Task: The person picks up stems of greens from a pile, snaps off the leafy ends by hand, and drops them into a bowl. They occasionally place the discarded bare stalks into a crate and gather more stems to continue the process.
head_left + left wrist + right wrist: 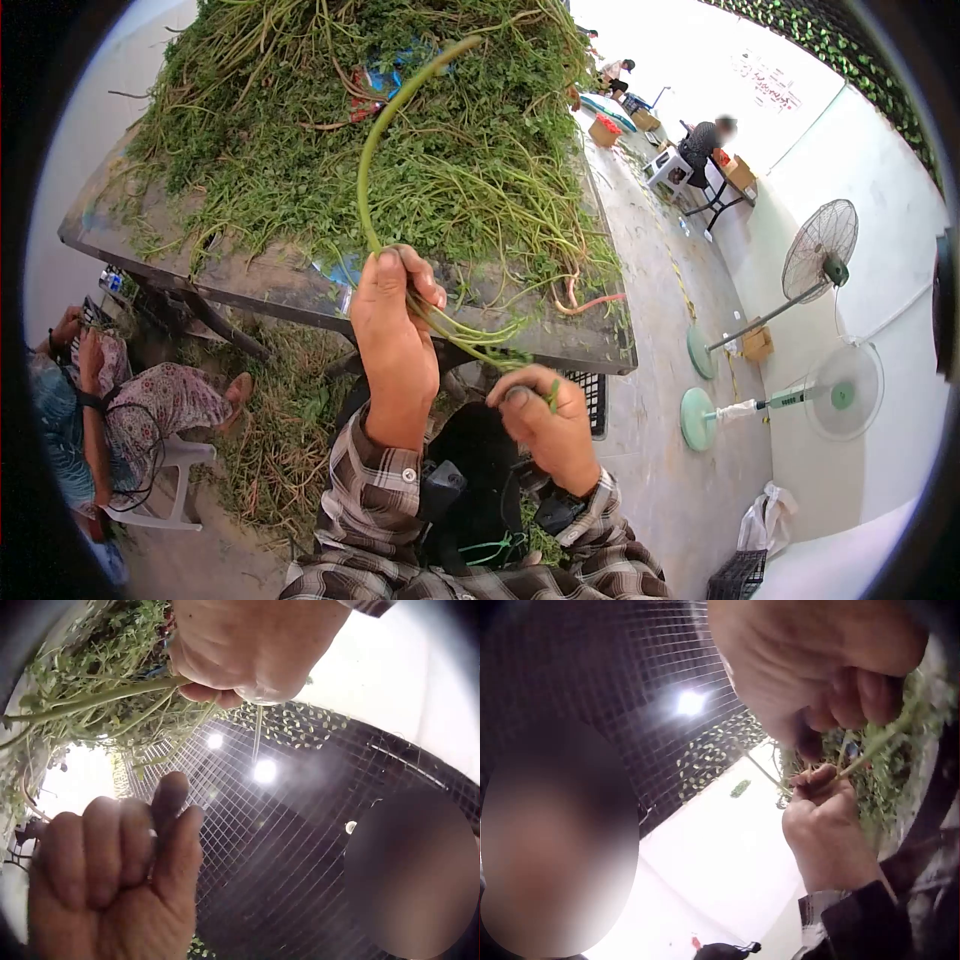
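Note:
My left hand grips a long, thick green plant stem between thumb and fingers. Its bare end curves up and away over the table. Thinner side shoots run from that grip toward my right hand, whose curled thumb and fingers pinch a small green sprig. In the left wrist view, the thick stem leaves my left fist sideways, and the right hand shows curled fingers below it. The right wrist view has the left hand beneath the right one; the right fingertips are partly hidden.
A large heap of leafy green stems covers much of the dark table. More cut greens lie on the floor beneath. A person sits at the left. Two standing fans are at the right, with other people farther back.

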A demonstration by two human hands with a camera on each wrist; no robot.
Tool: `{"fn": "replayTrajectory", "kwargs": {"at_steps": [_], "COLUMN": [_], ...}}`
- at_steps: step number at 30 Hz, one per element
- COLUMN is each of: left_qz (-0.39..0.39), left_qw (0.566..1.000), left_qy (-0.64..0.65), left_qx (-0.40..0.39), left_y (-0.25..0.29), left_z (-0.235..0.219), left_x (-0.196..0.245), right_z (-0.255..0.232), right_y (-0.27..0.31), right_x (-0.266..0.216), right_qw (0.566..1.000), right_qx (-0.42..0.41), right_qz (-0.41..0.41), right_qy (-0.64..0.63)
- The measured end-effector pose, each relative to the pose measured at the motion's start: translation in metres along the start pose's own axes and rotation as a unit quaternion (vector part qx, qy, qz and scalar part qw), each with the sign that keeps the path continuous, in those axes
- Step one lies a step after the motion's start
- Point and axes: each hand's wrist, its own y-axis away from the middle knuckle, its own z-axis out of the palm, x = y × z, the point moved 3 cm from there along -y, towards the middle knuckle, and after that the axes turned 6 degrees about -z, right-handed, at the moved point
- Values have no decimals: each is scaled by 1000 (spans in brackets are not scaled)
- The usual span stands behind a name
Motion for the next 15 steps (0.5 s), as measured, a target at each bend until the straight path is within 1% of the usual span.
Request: {"fn": "replayTrajectory", "kwargs": {"at_steps": [1,2,3,4,5,6,7,8,10,11,12,15], "left_qz": [9,19,18,13,7,6,0,-6,-16,-21,-25,-20], "left_qw": [999,997,997,995,991,992,989,986,981,975,968,974], "left_qy": [-34,-67,-68,-97,-125,-125,-135,-145,-172,-197,-223,-203], "left_qx": [-8,-17,-18,-26,-35,-36,-57,-78,-91,-101,-110,-100], "left_y": [1,2,3,5,5,6,7,8,11,11,12,12], "left_z": [2,4,5,7,9,10,12,14,16,18,19,22], "left_x": [-1,-1,-2,-3,-4,-5,-8,-10,-12,-12,-12,-10], "right_z": [2,4,7,10,15,20,26,25,24,23,20,17], "right_y": [-1,-2,-3,-6,-8,-10,-16,-24,-35,-38,-42,-48], "right_x": [-12,-25,-35,-40,-48,-53,-56,-54,-50,-47,-46,-39], "right_qw": [991,964,938,938,896,844,805,805,768,806,807,813], "right_qx": [40,79,99,99,95,91,68,71,35,32,32,3], "right_qz": [-52,-104,-137,-138,-189,-237,-297,-296,-351,-292,-292,-312], "right_qy": [116,230,302,302,389,472,509,509,534,513,513,492]}}
